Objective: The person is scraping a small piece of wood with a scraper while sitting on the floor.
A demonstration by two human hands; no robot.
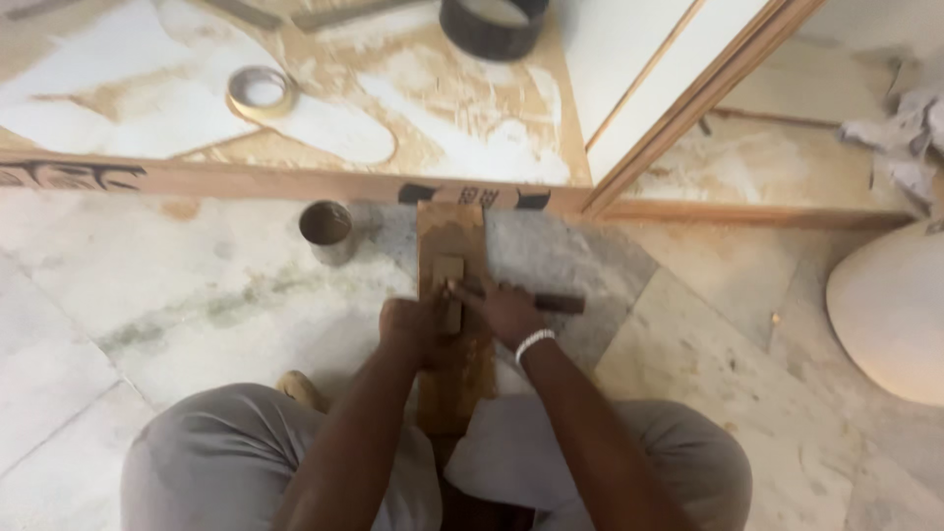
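Wooden plank point(450, 231) lengthwise on marble floor point(197, 285) betw. knees, L hand point(408, 329) clenched on small wood block point(449, 270) atop plank, R hand point(506, 310) grasping dark tool handle point(559, 304), metal cup point(326, 228) near left.

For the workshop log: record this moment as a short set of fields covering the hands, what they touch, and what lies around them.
Posture: person seated on pale stone floor, knees apart
Left hand: pressed on long brown wooden board
Right hand: gripping dark-handled tool, tip at small wooden block
Wrist: white bracelet on right arm
Nearby: small round metal cup left of board
Behind: dusty plywood sheet carrying tape roll and black ring
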